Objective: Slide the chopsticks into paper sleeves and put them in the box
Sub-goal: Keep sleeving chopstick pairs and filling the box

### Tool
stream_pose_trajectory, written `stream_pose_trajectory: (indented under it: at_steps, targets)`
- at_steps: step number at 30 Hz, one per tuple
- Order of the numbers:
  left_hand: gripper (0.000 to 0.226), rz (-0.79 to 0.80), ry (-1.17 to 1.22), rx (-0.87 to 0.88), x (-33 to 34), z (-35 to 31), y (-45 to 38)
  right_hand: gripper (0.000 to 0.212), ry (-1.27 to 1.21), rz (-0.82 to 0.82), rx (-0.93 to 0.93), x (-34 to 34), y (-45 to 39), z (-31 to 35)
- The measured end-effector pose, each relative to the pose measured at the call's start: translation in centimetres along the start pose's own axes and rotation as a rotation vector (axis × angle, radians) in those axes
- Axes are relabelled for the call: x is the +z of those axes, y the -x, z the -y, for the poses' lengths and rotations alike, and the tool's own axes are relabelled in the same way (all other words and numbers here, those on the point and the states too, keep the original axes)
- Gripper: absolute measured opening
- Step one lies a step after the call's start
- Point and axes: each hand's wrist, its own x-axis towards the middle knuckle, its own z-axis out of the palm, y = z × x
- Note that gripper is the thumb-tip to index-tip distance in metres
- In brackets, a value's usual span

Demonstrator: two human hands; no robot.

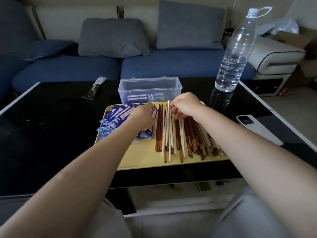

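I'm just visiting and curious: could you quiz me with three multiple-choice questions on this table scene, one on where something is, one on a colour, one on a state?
1. Where does the clear box stand?
A. beyond the tray
B. on the sofa
C. on the floor

2. What colour is the tray?
A. red
B. pale yellow
C. black

3. How is the water bottle?
A. lying on its side
B. upright, partly full
C. upright, uncapped

Answers: 1 A, the box sits on the black table just past the tray's far edge. 2 B, bare tray shows yellow under the chopsticks. 3 B, it stands capped with water in its lower part.
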Motion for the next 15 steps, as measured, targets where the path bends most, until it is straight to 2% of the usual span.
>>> stream_pose_trajectory:
  at_steps: [2,4,6,8,10,12,15]
  targets:
    - [0.018,-0.033,0.288,-0.044,-0.7,-0.3,0.1,0.02,-0.042,0.06,0.026,-0.3,0.3,-0.2]
    - [0.008,-0.08,0.584,-0.069,-1.3,-0.9,0.4,0.021,-0.151,0.199,0.093,-0.5,0.6,-0.5]
    - [0.012,-0.124,0.785,-0.097,-1.5,-1.7,0.9,0.028,-0.287,0.37,0.133,-0.8,0.9,-0.6]
    - [0.017,-0.132,0.878,-0.079,-1.3,-2.3,1.0,0.03,-0.398,0.44,0.109,-1.0,1.0,-0.5]
    - [0.027,-0.109,0.835,-0.004,-0.9,-3.0,1.0,0.029,-0.505,0.353,0.084,-1.0,1.1,-0.4]
    - [0.035,-0.114,0.667,0.107,-0.3,-3.6,0.7,0.029,-0.545,0.225,0.099,-0.9,1.0,-0.6]
    - [0.046,-0.234,0.291,0.248,0.6,-4.1,0.3,0.024,-0.355,0.059,0.084,-1.4,0.8,-1.1]
